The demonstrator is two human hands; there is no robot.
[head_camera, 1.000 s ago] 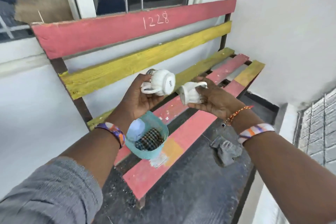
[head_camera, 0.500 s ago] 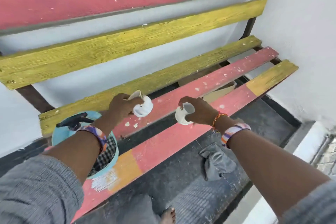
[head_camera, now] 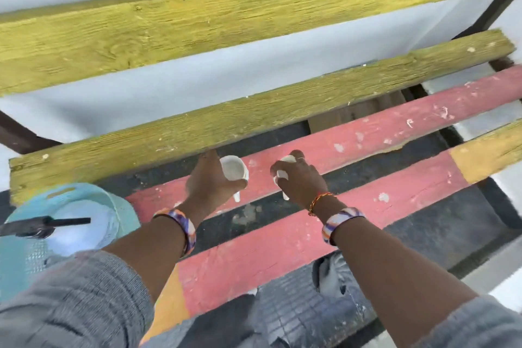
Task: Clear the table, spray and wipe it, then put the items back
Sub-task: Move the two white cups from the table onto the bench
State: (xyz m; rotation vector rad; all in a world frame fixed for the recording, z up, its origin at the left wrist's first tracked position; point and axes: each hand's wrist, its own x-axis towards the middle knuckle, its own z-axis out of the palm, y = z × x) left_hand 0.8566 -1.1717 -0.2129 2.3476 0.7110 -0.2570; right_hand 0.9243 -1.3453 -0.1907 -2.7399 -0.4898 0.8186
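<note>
- White wall [head_camera: 197, 76] behind; slatted wood bench [head_camera: 367, 198] fills the view, w/ yellow slats at the back and red slats toward the front, paint chipped and flecked white.
- Nearest red slat has yellow patches at both ends; dark floor [head_camera: 440, 232] shows thru the gaps.
- Left hand [head_camera: 210, 186]: grip closed round a white cup [head_camera: 234, 168], thumb on its near side, fingers at the far side. Cup sits upright on the middle red slat, mouth facing up, handle poking out below the hand.
- Right hand [head_camera: 299, 178]: grip wrapped over a 2nd white cup [head_camera: 285, 164] from above, fingers curled on its top & side. This cup is also on/at the middle red slat, mostly covered by the hand; can't tell if it fully rests on the wood.
- The 2 cups are just beside each other, not touching.
- Both wrists wear purple/orange/white bands; right wrist also has a thin orange thread bracelet [head_camera: 319, 200]. Grey sleeves [head_camera: 79, 299] pushed up on both arms.
- Light-blue plastic basket [head_camera: 118, 206] at the bench's left end, near the left forearm. Something white inside, plus a dark object w/ a black rod-like part [head_camera: 56, 222] across the top; blurred, can't ID.
- Grey crumpled cloth [head_camera: 330, 274] on the floor below the front slat, partly behind the right forearm.
</note>
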